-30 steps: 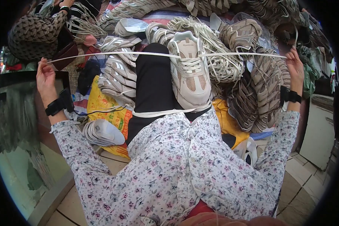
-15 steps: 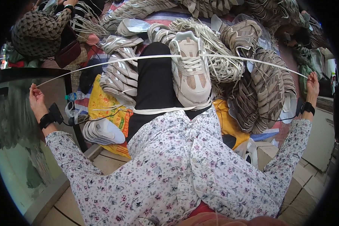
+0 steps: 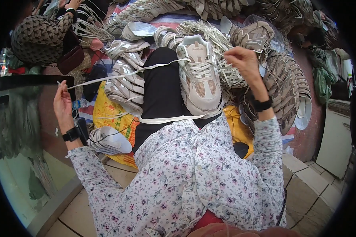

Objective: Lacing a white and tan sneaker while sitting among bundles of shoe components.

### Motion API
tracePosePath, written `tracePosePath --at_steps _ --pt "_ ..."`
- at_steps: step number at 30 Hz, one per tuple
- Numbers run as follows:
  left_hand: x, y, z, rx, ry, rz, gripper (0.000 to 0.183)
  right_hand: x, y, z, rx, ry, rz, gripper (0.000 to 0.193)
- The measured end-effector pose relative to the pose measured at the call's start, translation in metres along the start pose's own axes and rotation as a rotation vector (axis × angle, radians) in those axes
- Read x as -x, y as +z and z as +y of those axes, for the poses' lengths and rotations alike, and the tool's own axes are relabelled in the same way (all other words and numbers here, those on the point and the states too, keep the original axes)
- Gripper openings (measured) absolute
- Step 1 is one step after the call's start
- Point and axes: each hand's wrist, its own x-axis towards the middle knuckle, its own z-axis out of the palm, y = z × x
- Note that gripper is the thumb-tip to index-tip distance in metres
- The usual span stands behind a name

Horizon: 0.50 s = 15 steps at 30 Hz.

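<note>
The beige-and-white mesh sneaker point(image 3: 200, 81) rests on the person's black-trousered knee point(image 3: 162, 91) at the upper centre of the frame, and its flat white lace point(image 3: 122, 74) runs out from the eyelets toward the left edge. Lacing it well would, I judge, call for keeping that strand flat and untwisted and drawing both ends evenly. The left hand point(image 3: 62, 104), at the left middle, is closed narrowly, pinching the lace's far end. The right hand point(image 3: 244, 60), upper right of centre, has its fingers curled near the shoe's top eyelets; whether it grips a lace end I cannot tell.
</note>
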Motion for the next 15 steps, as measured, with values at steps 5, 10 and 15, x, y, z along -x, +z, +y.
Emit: tracePosePath --at_steps 5,10,15 --pt "0.045 0.030 -0.043 -0.134 -0.092 0.043 0.029 -0.010 0.047 -0.016 0.352 -0.250 0.008 0.008" --pt "0.072 0.035 -0.089 -0.112 -0.196 0.067 0.021 -0.009 0.065 -0.027 0.753 -0.402 -0.015 0.003" --pt "0.088 0.032 -0.121 -0.078 -0.234 0.055 0.019 -0.018 0.065 -0.029 0.805 -0.467 -0.129 0.006"
